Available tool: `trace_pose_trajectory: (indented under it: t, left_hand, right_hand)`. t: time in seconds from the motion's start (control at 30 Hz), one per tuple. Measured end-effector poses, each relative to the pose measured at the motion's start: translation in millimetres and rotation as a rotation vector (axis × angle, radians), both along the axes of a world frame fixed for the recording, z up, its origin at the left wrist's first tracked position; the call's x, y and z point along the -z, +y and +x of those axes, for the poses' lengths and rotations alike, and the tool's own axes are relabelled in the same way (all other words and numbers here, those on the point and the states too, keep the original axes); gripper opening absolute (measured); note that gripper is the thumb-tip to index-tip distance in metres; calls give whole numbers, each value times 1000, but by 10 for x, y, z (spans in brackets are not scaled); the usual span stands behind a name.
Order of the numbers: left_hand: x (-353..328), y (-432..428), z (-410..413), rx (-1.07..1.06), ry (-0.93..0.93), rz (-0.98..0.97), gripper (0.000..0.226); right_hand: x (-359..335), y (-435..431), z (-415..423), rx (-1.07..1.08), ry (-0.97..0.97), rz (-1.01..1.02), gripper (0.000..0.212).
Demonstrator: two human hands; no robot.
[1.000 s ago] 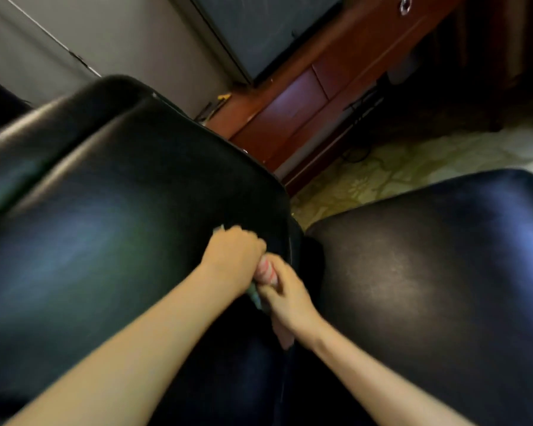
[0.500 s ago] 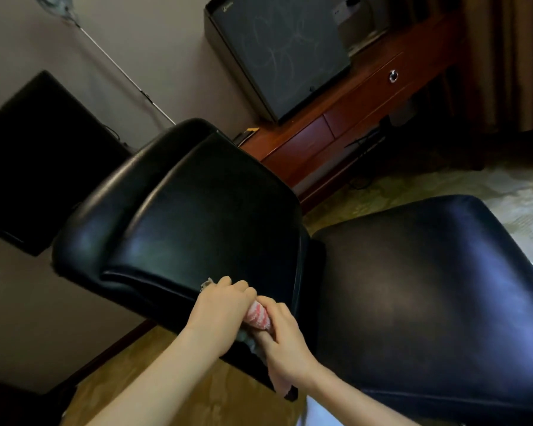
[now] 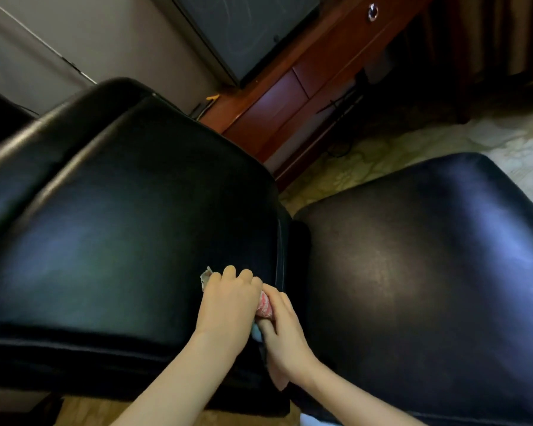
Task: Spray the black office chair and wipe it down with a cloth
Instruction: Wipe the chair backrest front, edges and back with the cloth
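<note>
The black office chair fills the view: its padded backrest (image 3: 120,241) on the left, its seat (image 3: 428,256) on the right. My left hand (image 3: 228,299) is curled over a cloth (image 3: 264,305) at the backrest's lower right edge, near the gap to the seat. A pale corner of the cloth (image 3: 206,276) sticks out past my knuckles. My right hand (image 3: 285,330) grips the pink-and-white part of the same cloth from the right. No spray bottle is visible.
A reddish wooden desk (image 3: 290,103) with a drawer knob (image 3: 373,10) stands behind the chair, a dark flat panel (image 3: 243,29) leaning on it. Patterned floor (image 3: 382,161) shows between desk and seat. Cables (image 3: 339,106) hang under the desk.
The camera has come closer and lower to the chair than half a second ago. Both hands stay together on the cloth at the backrest's lower right edge.
</note>
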State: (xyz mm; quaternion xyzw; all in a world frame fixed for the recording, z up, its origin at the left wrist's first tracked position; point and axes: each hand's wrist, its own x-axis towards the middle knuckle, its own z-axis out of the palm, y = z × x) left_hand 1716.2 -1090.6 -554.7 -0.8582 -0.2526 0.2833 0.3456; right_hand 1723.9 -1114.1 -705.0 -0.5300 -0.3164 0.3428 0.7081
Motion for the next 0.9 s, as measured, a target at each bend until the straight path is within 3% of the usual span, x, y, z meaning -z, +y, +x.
trace_pose_trajectory:
  t: [0.27,0.53,0.73,0.9]
  left_hand:
    - [562,1015,966,210,-59,133,25]
    - [1122,1798,1844,360,9,263,31]
    - [1099,1639,1645,280,126,236,30]
    - [1007,931,818,115,194,60,33]
  right_hand:
    - [401,1183,946,161,-9,-37,59]
    - [831,2128,1835,300,21,23,44]
    - [955,1947,1433,169,96,-64,53]
    - [875,1015,435,6,123,-65,54]
